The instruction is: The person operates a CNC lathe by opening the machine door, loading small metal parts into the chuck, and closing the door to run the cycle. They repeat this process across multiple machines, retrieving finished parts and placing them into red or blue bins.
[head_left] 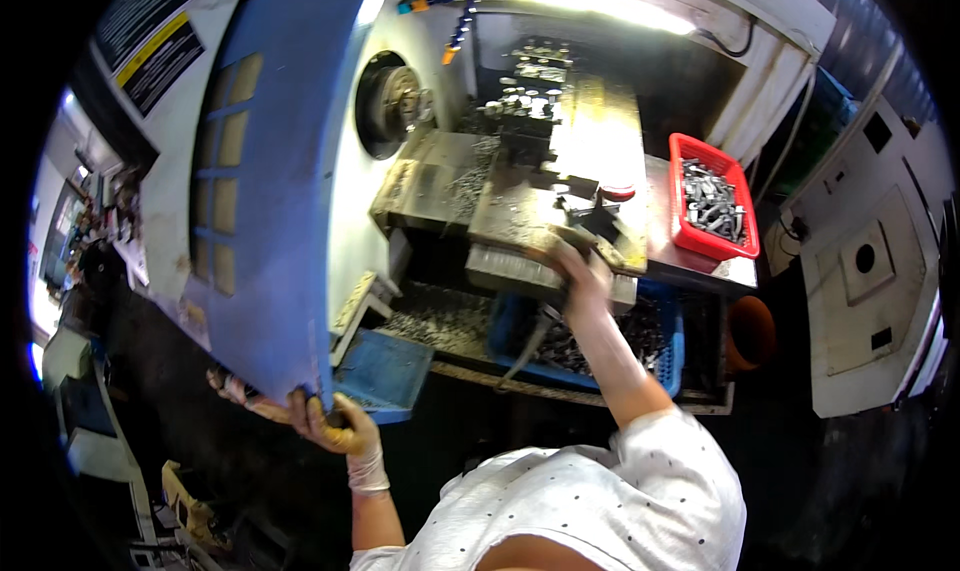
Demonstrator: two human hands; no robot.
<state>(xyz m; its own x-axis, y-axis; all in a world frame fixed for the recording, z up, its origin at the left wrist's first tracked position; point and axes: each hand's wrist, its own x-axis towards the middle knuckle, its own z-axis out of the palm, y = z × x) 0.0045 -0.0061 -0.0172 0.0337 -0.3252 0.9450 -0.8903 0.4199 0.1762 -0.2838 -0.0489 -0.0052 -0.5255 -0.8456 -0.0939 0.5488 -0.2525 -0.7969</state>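
A: What is the left hand (335, 431) doing?

B: Its gloved fingers are gripping the lower corner of the door (290, 171), a smooth blue panel that is standing at the machine's left and showing small tan panes.

A: And the right hand (580, 266)?

B: It is reaching to the front of the metal bed (510, 221), just beside a dark block (602, 221). It is blurring, so I cannot tell whether it is holding anything.

A: Which textures are you seeing?

B: Gritty shavings (440, 336) are lying below the bed. To the right, a red plastic basket (748, 239) is holding shiny metal parts (710, 201). A ridged, round chuck (395, 99) is facing the bed.

A: Any writing?

B: A black label (163, 71) with a yellow stripe is showing at upper left, its print looking too small to read.
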